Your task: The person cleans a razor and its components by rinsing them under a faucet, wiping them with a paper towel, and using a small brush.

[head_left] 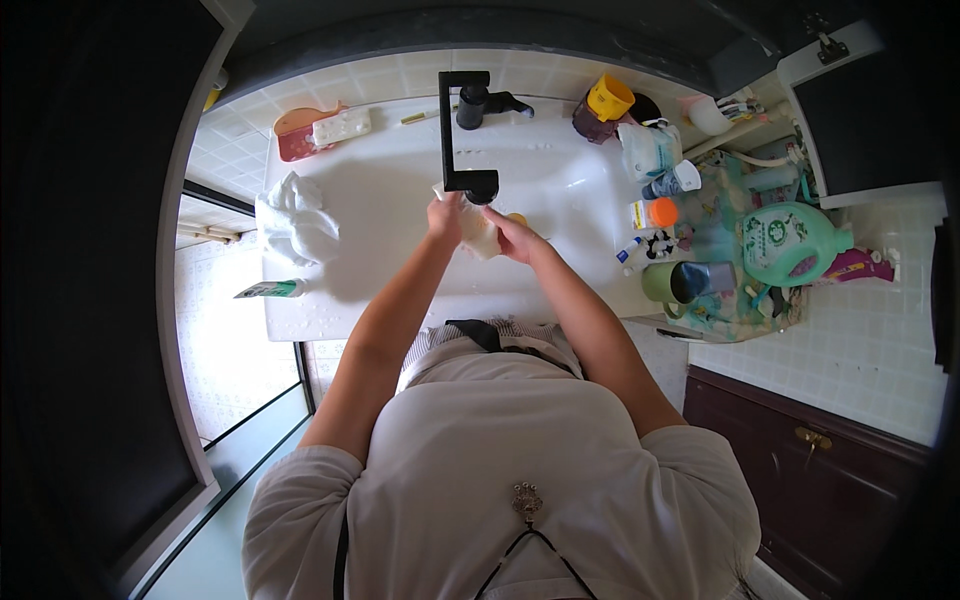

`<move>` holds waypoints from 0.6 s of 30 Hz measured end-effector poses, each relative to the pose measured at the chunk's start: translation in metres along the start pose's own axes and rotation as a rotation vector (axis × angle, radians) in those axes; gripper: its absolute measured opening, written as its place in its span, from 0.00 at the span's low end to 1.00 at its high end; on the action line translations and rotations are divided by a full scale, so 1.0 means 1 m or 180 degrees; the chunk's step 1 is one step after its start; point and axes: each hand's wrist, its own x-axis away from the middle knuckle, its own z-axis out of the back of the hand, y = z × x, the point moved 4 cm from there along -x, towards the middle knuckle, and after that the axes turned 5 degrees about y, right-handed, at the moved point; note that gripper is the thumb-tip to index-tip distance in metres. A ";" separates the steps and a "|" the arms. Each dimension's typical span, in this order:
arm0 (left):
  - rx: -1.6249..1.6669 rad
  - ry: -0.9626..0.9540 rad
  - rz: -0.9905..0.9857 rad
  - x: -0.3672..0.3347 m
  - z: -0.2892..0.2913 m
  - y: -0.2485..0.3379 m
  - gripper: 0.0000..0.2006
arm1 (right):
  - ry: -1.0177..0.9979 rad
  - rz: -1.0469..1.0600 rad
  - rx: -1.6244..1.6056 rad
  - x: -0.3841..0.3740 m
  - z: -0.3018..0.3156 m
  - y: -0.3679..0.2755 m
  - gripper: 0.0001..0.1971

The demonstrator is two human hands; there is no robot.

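Observation:
Both hands are over the white sink (pixel 390 240), right below the spout of a black faucet (pixel 470 181). A pale cream, wet-looking soft piece, probably a cloth (pixel 482 236), is between them. My left hand (pixel 445 218) is closed on its left side, and a corner of it sticks up past the fingers. From the other side my right hand (pixel 515 238) grips it, thumb pointing toward the spout. Some fingers are hidden under the piece. A small yellowish round thing (pixel 517 218) shows just beyond my right hand, too little of it to name.
To the left lie a crumpled white cloth (pixel 295 220) and a tube (pixel 272 289). A pink dish (pixel 297 136) stands at the back left. Along the right rim are a yellow cup (pixel 610 98), an orange-capped bottle (pixel 660 212) and a green mug (pixel 664 284); farther right, a green jug (pixel 790 243).

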 end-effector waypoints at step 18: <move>0.1247 -0.1735 0.1397 0.043 -0.021 0.019 0.34 | 0.2960 0.1851 0.3721 0.005 0.000 -0.004 0.40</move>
